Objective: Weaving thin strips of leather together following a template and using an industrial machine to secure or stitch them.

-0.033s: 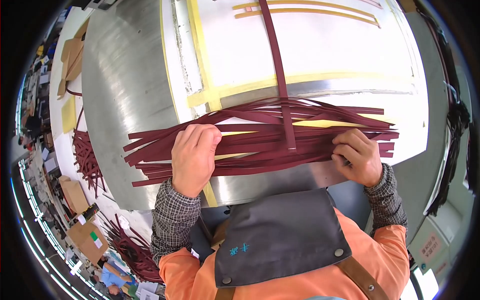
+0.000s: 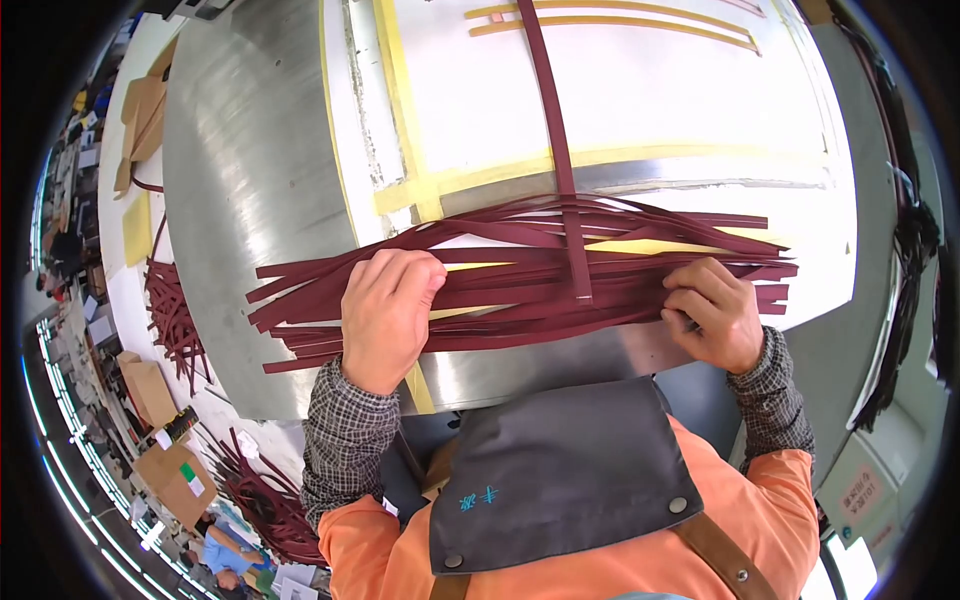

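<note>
A loose bundle of long, flat maroon strips [image 2: 500, 285] lies crosswise at the near side of the table, its ends fanned out left and right. My left hand [image 2: 388, 315] is closed over the left part of the bundle, fingers curled and thumb against the strips. At the right part, my right hand [image 2: 720, 315] has its fingers bent and closed on the strips; its fingertips are partly hidden. Between my hands, a single maroon strip [image 2: 556, 130] runs from the far edge and rests across the top of the bundle.
The table [image 2: 240, 150] has a metal surface and white panels edged with yellow tape. Two thin tan strips [image 2: 620, 24] lie at the far right. More maroon strips [image 2: 175, 315] and cardboard boxes [image 2: 175, 480] are on the left. Dark strips [image 2: 905, 280] hang at the right.
</note>
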The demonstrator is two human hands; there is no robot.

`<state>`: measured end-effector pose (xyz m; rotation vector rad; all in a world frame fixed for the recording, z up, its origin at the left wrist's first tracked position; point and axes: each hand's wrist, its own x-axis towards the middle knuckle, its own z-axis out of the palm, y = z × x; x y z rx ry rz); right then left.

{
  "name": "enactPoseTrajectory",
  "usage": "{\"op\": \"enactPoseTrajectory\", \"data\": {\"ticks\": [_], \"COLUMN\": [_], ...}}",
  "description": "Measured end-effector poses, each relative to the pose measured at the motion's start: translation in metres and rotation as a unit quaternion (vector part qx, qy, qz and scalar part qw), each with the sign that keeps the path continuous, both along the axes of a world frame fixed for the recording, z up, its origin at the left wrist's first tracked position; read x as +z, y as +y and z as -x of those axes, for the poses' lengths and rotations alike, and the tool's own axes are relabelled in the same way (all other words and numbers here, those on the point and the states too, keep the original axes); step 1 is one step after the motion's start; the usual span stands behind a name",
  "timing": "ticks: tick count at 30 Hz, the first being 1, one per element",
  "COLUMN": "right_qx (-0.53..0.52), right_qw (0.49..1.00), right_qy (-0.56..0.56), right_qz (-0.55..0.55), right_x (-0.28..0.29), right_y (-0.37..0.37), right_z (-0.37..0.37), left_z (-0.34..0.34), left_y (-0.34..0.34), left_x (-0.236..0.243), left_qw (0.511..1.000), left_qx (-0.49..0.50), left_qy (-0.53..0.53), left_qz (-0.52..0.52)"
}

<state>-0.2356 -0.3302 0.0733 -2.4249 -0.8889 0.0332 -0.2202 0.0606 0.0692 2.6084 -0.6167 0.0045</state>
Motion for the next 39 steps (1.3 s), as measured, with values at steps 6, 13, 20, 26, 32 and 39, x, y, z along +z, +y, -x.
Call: {"op": "enactPoseTrajectory", "data": {"ticks": [6, 13, 20, 26, 32, 39], "right_qx": [0.032, 0.031, 0.019, 0.008, 0.007, 0.003], "right_qw": [0.999, 0.998, 0.998, 0.998, 0.999, 0.999], "right_qy": [-0.028, -0.057, -0.063, -0.059, -0.051, -0.045], "right_qz": [0.005, 0.008, 0.007, 0.0, -0.004, -0.01], "right_x": [-0.005, -0.01, -0.013, -0.015, -0.017, -0.017], "right_y": [0.006, 0.009, 0.01, 0.011, 0.012, 0.014], "right_z": [0.004, 0.014, 0.013, 0.013, 0.011, 0.009], "left_z": [0.009, 0.006, 0.007, -0.001, -0.01, 0.004], "left_y": [-0.008, -0.002, -0.004, 0.004, 0.003, 0.008], "left_x": [0.004, 0.001, -0.009, 0.007, 0.001, 0.003], "left_qw": [1.0, 0.999, 0.995, 0.984, 0.993, 1.0], "left_qx": [-0.005, 0.039, 0.08, 0.088, 0.085, -0.021], "left_qy": [0.012, 0.005, -0.021, 0.127, -0.018, -0.016], "left_qz": [-0.009, 0.035, 0.058, 0.088, 0.079, 0.011]}}
